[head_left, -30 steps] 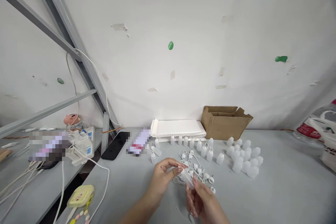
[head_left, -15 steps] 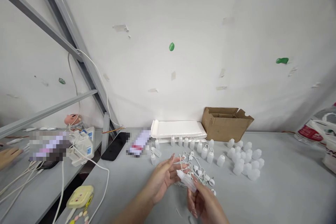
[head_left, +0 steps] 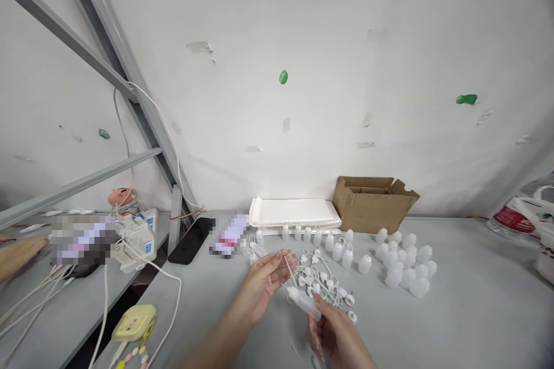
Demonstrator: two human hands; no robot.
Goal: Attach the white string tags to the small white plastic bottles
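Note:
My right hand [head_left: 333, 331] grips a small clear plastic bottle [head_left: 306, 303] tilted with its white nozzle toward the upper left. My left hand [head_left: 265, 282] is just left of the nozzle, fingers curled, pinching a thin white cap strap [head_left: 287, 268] above the bottle's tip. Behind both hands lies a heap of loose white caps with rings [head_left: 322, 283] on the grey table [head_left: 454, 311]. A row of capped bottles [head_left: 320, 238] stands farther back, and a cluster of uncapped bottles [head_left: 404, 265] sits to the right.
A stack of white trays [head_left: 294, 212] and an open cardboard box [head_left: 372, 202] stand against the wall. A black phone [head_left: 190, 240], cables, white adapters [head_left: 136, 236] and a yellow gadget [head_left: 132, 323] lie at left. Another person's hand [head_left: 19, 253] rests at far left. Plastic bags [head_left: 526, 216] sit at right.
My left hand has opened slightly and drawn the cap strap up away from the bottle nozzle. My right hand with the bottle has dropped a little. The other person's hand has come into view at the left.

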